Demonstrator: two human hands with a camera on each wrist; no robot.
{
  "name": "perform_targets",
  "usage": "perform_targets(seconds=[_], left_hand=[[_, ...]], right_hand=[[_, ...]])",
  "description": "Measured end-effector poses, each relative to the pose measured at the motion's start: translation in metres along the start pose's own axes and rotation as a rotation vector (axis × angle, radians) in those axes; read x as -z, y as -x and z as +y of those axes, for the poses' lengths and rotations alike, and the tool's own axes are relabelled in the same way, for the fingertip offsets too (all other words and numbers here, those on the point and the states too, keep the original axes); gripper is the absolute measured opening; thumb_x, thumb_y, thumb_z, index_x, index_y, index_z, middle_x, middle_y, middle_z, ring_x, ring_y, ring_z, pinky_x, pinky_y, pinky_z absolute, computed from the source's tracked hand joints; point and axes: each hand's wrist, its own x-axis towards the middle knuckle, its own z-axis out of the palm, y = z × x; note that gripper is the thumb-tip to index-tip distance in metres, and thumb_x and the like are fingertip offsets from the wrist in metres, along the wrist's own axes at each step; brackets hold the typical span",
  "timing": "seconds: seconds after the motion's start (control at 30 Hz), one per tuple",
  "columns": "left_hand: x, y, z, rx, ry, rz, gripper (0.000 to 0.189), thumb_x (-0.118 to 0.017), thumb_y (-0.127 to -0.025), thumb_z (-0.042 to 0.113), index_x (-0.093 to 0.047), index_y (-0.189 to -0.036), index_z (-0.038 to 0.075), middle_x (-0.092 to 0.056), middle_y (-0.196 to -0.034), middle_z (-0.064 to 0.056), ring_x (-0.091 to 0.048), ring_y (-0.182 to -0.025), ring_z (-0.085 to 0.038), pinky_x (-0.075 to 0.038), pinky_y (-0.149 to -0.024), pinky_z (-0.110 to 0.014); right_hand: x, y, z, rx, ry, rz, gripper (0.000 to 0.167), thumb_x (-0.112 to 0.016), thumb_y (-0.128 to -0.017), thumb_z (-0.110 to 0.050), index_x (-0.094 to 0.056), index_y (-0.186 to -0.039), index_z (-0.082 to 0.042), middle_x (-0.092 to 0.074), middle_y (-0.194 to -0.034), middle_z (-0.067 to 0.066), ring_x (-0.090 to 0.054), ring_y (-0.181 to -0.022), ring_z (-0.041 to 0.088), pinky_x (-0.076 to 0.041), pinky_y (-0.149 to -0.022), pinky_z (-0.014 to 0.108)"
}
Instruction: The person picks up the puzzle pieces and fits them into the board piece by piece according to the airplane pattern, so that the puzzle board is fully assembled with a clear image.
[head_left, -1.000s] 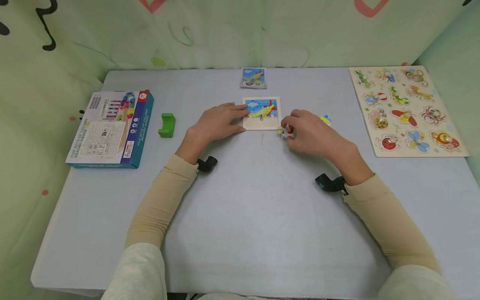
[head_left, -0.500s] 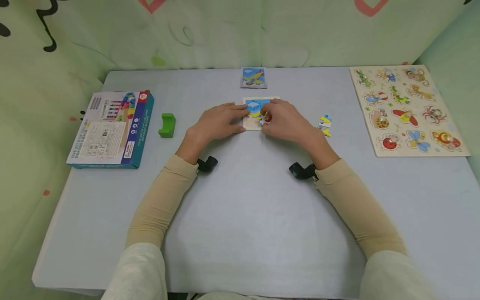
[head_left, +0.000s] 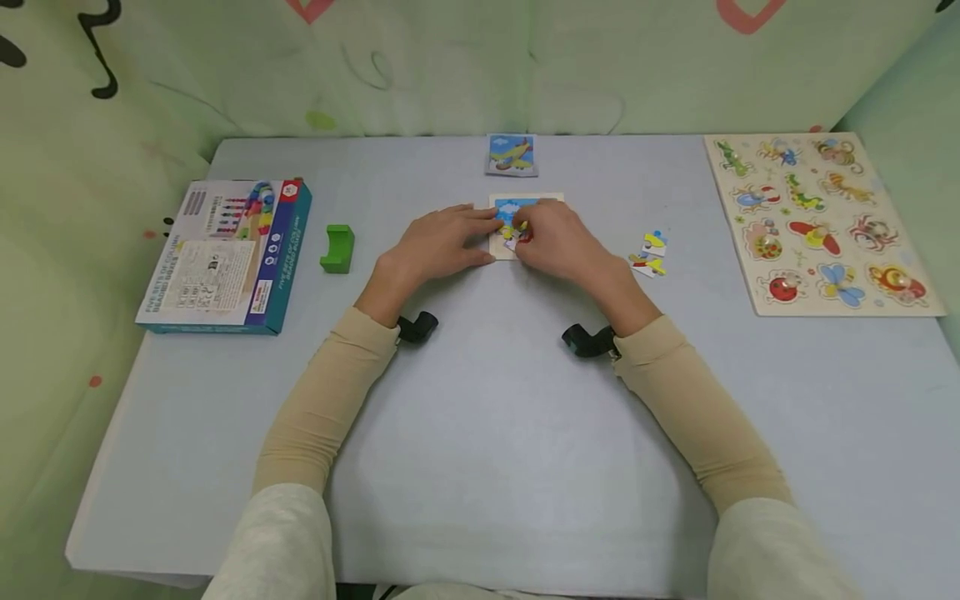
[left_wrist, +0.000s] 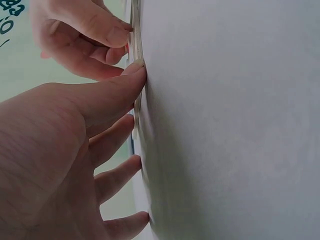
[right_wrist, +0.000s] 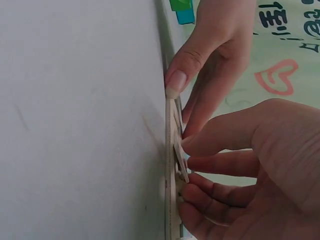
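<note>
A small wooden jigsaw board (head_left: 501,251) with a plane picture lies flat on the table. My left hand (head_left: 438,243) steadies its left side: the thumb (left_wrist: 132,75) presses the near corner, while the other fingers stretch out, several touching the table. Over the board, my right hand (head_left: 566,243) pinches a puzzle piece (right_wrist: 180,156) between thumb and fingers. That piece leans at a slant against the board's upper face. The right hand covers most of the board's right half. To the right lie loose puzzle pieces (head_left: 648,265) in yellow, white and blue.
A plane picture card (head_left: 512,155) lies behind the board. At the left are a green arch-shaped block (head_left: 339,249) and a flat toy box (head_left: 206,267). A large wooden insect puzzle board (head_left: 813,307) occupies the back right. Fabric (head_left: 450,75) hangs behind the table.
My right hand has carried the puzzle piece leftward from beside the board to over its lower middle. More of the loose pieces at the right now shows. The left hand stays put.
</note>
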Motion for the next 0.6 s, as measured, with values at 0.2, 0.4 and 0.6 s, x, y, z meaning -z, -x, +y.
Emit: perform_targets(seconds=[0.2, 0.4, 0.6], left_hand=[[0.0005, 0.0002, 0.0017, 0.01, -0.007, -0.01, 0.062, -0.059, -0.098, 0.046, -0.04, -0.153, 0.025, -0.03, -0.163, 0.009, -0.023, -0.154, -0.024, -0.031, -0.12, -0.05], [0.0012, 0.0005, 0.0024, 0.015, -0.005, -0.012, 0.062, -0.059, -0.098, 0.046, -0.04, -0.153, 0.025, -0.03, -0.163, 0.01, -0.023, -0.154, -0.025, -0.031, -0.119, -0.052], [0.0012, 0.0006, 0.0025, 0.015, -0.002, -0.008, 0.061, -0.059, -0.098, 0.045, -0.041, -0.153, 0.026, -0.031, -0.163, 0.01, -0.023, -0.154, -0.024, -0.031, -0.119, -0.051]], right_hand=[[0.0029, 0.0017, -0.0006, 0.01, -0.022, -0.076, 0.039, -0.053, -0.084, 0.002, -0.068, -0.12, 0.0, -0.067, -0.1, 0.017, -0.054, -0.094, 0.028, -0.045, -0.081, 0.04], [0.0024, 0.0032, -0.0024, 0.025, -0.022, -0.05, 0.034, -0.051, -0.085, 0.004, -0.07, -0.114, 0.001, -0.068, -0.097, 0.016, -0.054, -0.089, 0.028, -0.045, -0.077, 0.038], [0.0024, 0.0032, -0.0022, 0.012, -0.066, -0.069, 0.029, -0.058, -0.085, -0.001, -0.069, -0.112, 0.001, -0.068, -0.096, 0.015, -0.057, -0.087, 0.026, -0.046, -0.079, 0.038]])
